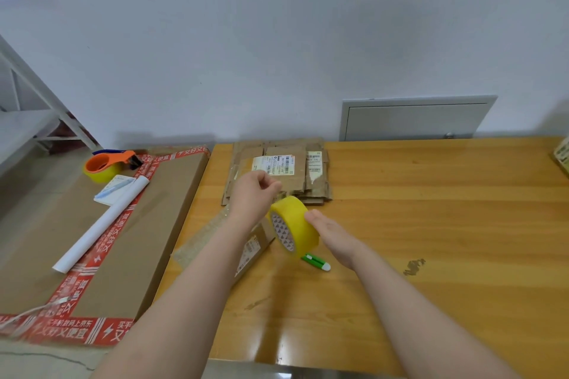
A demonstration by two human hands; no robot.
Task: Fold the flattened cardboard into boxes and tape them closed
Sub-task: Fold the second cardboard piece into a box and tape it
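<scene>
Tape roll (294, 224), clasped in the right grip (334, 235), needs bracing so the left grip (255, 194), pinching its end, draws straight over the box (261, 238) at seven o'clock.

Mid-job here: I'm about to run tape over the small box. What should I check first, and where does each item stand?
1. Roll in hand: the right hand holds the yellow tape roll above the wooden table. Ok.
2. Tape end caught: the left hand has its fingers pinched together just above the roll, but no strip shows. Cannot tell.
3. Flaps shut: the small cardboard box is mostly hidden under the left forearm. Cannot tell.
4. Cutter within reach: the green utility knife lies on the table by the right wrist. Ok.
5. Next blanks ready: the flattened cardboard stack lies at the table's far edge. Ok.
</scene>
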